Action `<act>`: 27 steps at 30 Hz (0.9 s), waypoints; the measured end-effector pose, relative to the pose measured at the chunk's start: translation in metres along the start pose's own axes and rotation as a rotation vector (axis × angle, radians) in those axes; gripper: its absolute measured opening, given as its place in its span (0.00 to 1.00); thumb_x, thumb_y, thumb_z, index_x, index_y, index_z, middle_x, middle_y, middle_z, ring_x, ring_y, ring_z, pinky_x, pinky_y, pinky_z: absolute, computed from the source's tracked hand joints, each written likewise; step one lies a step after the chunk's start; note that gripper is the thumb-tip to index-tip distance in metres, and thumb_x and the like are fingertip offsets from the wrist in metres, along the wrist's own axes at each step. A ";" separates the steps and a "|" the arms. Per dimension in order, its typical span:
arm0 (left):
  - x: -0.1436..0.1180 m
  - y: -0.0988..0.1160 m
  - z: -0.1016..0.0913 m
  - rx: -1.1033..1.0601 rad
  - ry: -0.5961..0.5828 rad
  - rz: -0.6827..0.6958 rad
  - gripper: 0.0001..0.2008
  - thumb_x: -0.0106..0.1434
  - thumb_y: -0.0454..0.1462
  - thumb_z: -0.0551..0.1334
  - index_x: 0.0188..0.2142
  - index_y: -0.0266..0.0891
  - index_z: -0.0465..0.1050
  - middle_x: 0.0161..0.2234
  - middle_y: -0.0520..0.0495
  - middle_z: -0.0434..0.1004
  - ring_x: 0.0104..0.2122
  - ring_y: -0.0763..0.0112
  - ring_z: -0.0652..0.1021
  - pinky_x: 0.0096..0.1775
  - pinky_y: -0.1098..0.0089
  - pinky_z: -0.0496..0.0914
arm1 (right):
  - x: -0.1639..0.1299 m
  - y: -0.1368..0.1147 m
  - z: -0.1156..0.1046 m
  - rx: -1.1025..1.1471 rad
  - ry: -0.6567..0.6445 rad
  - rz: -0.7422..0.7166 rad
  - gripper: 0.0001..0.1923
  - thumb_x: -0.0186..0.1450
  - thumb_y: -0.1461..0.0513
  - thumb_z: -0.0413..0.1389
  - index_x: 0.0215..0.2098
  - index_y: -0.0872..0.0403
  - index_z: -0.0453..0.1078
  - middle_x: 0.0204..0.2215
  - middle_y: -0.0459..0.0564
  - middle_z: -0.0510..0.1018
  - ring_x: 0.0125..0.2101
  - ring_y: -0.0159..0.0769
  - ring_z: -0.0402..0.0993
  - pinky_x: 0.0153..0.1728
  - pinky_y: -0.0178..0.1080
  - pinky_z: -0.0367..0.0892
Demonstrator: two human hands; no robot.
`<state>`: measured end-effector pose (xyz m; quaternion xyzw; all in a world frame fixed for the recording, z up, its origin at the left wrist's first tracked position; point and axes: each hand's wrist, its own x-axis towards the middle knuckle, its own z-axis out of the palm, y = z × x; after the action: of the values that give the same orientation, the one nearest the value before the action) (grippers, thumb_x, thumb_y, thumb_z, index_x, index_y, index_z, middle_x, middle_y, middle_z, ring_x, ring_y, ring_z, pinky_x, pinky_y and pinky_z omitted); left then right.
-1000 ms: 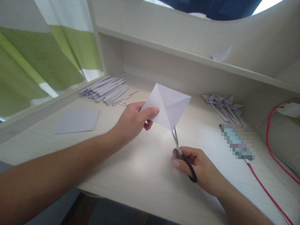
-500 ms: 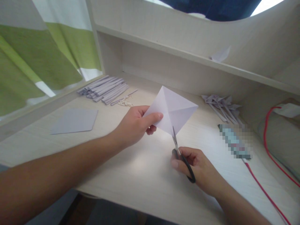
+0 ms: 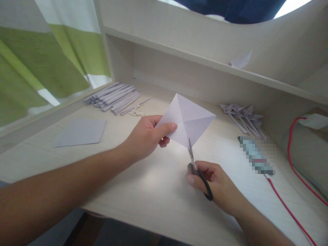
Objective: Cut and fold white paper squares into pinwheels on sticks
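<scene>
Between thumb and fingers, my left hand [image 3: 151,135] pinches the left corner of a square sheet of white paper [image 3: 193,114]. Creases run corner to corner across the sheet, which is held up above the desk like a diamond. My right hand [image 3: 212,181] grips black-handled scissors [image 3: 192,160], its fingers in the loops. The scissor blades point away from me and lie at the sheet's near corner, along the crease. How wide the blades stand apart is hard to make out.
A stack of white paper squares [image 3: 80,132] lies left on the desk. Behind it are rolled paper sticks [image 3: 115,97] and small pale bits [image 3: 137,111]. Finished paper pinwheels [image 3: 242,118] rest at back right, near a blurred phone [image 3: 256,155] with a red cable [image 3: 289,215].
Almost nothing differs. Both hands, the paper and the scissors keep the same places, apart from a very slight shift left in the view.
</scene>
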<state>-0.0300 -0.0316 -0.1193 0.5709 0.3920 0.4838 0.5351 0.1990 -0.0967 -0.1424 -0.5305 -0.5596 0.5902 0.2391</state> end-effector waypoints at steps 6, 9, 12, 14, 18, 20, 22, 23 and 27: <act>-0.001 0.001 0.001 -0.010 -0.010 -0.015 0.15 0.61 0.42 0.67 0.23 0.38 0.70 0.18 0.53 0.70 0.20 0.76 0.68 0.23 0.73 0.62 | -0.001 0.001 0.000 0.007 -0.007 -0.017 0.20 0.56 0.50 0.73 0.28 0.55 0.73 0.23 0.42 0.68 0.24 0.29 0.59 0.26 0.34 0.55; -0.002 0.000 0.000 0.026 -0.011 -0.005 0.16 0.62 0.42 0.66 0.21 0.39 0.68 0.18 0.52 0.70 0.20 0.75 0.68 0.24 0.72 0.61 | -0.001 0.001 0.000 0.006 -0.012 -0.012 0.20 0.56 0.50 0.73 0.29 0.55 0.73 0.23 0.42 0.69 0.24 0.30 0.60 0.26 0.34 0.55; -0.003 0.000 -0.001 0.071 -0.007 -0.001 0.18 0.63 0.43 0.64 0.20 0.39 0.67 0.18 0.52 0.69 0.20 0.75 0.67 0.26 0.71 0.61 | -0.001 0.000 0.000 0.002 -0.016 -0.016 0.20 0.56 0.49 0.72 0.29 0.55 0.73 0.23 0.43 0.69 0.25 0.30 0.60 0.26 0.35 0.55; -0.003 0.000 -0.002 0.083 -0.007 0.000 0.18 0.63 0.43 0.64 0.19 0.39 0.66 0.17 0.52 0.69 0.20 0.75 0.67 0.26 0.70 0.60 | -0.001 0.000 0.000 0.005 -0.017 -0.017 0.20 0.56 0.50 0.73 0.29 0.55 0.74 0.24 0.43 0.69 0.25 0.30 0.60 0.27 0.35 0.55; -0.003 0.001 -0.002 0.080 -0.010 0.006 0.18 0.63 0.43 0.64 0.20 0.40 0.67 0.18 0.53 0.68 0.20 0.74 0.67 0.26 0.70 0.60 | -0.001 0.001 0.000 0.011 -0.020 -0.020 0.20 0.56 0.50 0.73 0.29 0.55 0.73 0.24 0.43 0.69 0.26 0.31 0.61 0.27 0.35 0.56; -0.003 0.001 -0.002 0.085 -0.015 0.009 0.18 0.63 0.43 0.64 0.20 0.40 0.67 0.18 0.52 0.69 0.20 0.74 0.67 0.26 0.70 0.60 | -0.001 0.001 0.000 0.013 -0.025 -0.013 0.21 0.56 0.49 0.73 0.29 0.55 0.72 0.25 0.43 0.69 0.26 0.31 0.61 0.27 0.35 0.56; -0.003 0.001 -0.002 0.095 -0.017 0.009 0.19 0.63 0.44 0.64 0.19 0.40 0.67 0.18 0.52 0.69 0.20 0.74 0.67 0.26 0.70 0.60 | -0.001 0.001 0.000 0.015 -0.026 -0.003 0.21 0.55 0.49 0.73 0.30 0.55 0.73 0.25 0.44 0.70 0.27 0.32 0.62 0.27 0.35 0.57; -0.004 0.001 -0.002 0.099 -0.015 0.009 0.19 0.63 0.44 0.64 0.19 0.40 0.67 0.18 0.52 0.69 0.20 0.74 0.67 0.26 0.70 0.60 | -0.001 0.001 0.000 0.016 -0.025 0.000 0.21 0.55 0.49 0.73 0.30 0.55 0.73 0.26 0.44 0.70 0.27 0.32 0.62 0.28 0.35 0.57; -0.005 0.002 -0.001 0.106 -0.005 0.010 0.19 0.63 0.44 0.64 0.19 0.39 0.67 0.18 0.51 0.70 0.20 0.74 0.68 0.26 0.70 0.61 | -0.001 0.000 0.000 0.011 -0.020 -0.006 0.21 0.54 0.49 0.73 0.29 0.55 0.73 0.25 0.44 0.69 0.26 0.31 0.61 0.27 0.35 0.57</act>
<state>-0.0322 -0.0363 -0.1183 0.6016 0.4129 0.4634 0.5028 0.1991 -0.0978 -0.1415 -0.5215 -0.5604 0.5977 0.2381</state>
